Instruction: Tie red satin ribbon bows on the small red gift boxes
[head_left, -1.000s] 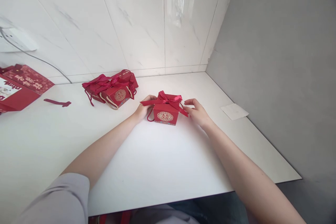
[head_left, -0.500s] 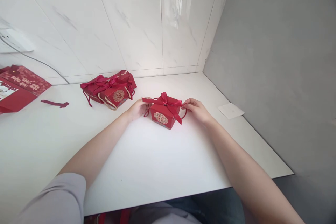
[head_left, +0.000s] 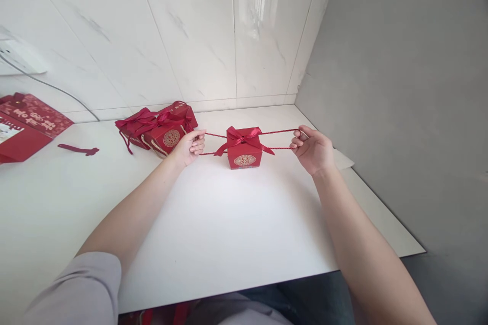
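We are holding the cord handles [head_left: 280,132] of the red gift box [head_left: 244,155] taut near the desk's [head_left: 213,233] far edge, left hand [head_left: 190,146] and right hand [head_left: 312,150] fingers curled shut on a loop each. Uneven pulling could be tipping the box or tearing a cord loose.

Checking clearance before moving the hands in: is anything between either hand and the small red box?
Nothing visible. Only the cords of the red box span the gaps, held taut by the left hand and right hand over the table. The pile of other boxes sits behind the left hand, off that line.
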Demonstrator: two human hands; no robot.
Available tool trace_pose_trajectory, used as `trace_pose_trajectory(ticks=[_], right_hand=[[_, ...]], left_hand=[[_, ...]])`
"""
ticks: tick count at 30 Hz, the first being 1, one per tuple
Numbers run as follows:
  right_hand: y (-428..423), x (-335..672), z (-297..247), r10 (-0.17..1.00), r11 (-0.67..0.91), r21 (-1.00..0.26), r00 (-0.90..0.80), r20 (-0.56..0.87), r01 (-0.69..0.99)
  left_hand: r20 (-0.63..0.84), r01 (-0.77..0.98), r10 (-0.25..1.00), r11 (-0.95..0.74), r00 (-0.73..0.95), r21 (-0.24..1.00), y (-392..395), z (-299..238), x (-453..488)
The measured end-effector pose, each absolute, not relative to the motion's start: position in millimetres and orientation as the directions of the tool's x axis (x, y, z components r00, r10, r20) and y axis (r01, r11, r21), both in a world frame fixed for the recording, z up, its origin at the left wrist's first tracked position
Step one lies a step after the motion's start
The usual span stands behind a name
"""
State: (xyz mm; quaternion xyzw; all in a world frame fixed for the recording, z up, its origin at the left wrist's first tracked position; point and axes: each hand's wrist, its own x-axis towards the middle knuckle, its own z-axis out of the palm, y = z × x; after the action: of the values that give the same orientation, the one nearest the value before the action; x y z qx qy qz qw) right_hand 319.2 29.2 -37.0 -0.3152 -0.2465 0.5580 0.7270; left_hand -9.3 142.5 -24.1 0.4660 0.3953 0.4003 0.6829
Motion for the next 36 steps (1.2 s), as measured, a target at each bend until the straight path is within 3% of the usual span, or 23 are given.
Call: trace_pose_trajectory(ticks=[7,12,17,24,32,36], right_hand=[[29,320,-36,0.905,0.345,-0.714,0.418,0.081,-0.609],[28,323,-36,0.88,0.365,-0.737,0.47,0.072,-0.569],[31,325,-41,0.857,0.289,-0.794,0.514,-0.035,-0.535],[37,333,-51,0.843,0.151,-0.866,0.519,-0.139,-0.477],[41,325,-60,0.932,-0.152,-0.929,0.265,-0.249,-0.338],[36,312,-59,0.96,-0.205,-0.954,0.145,-0.24,-0.22]], left_hand=[[0.042,-0.229,0.96,0.024,0.278,0.973,131,-10,-3],[0.181,-0.217,0.933,-0.116,0.311,0.969,129,-13,-6],[0.086,-0.173,0.905,-0.014,0.416,0.985,131,-21,-9],[-0.171,-0.048,0.852,0.224,0.495,0.974,134,-30,-6],[-0.376,0.104,0.771,0.379,0.514,0.92,135,-46,0],[-0.301,0.089,0.722,0.316,0.623,0.945,132,-48,3]])
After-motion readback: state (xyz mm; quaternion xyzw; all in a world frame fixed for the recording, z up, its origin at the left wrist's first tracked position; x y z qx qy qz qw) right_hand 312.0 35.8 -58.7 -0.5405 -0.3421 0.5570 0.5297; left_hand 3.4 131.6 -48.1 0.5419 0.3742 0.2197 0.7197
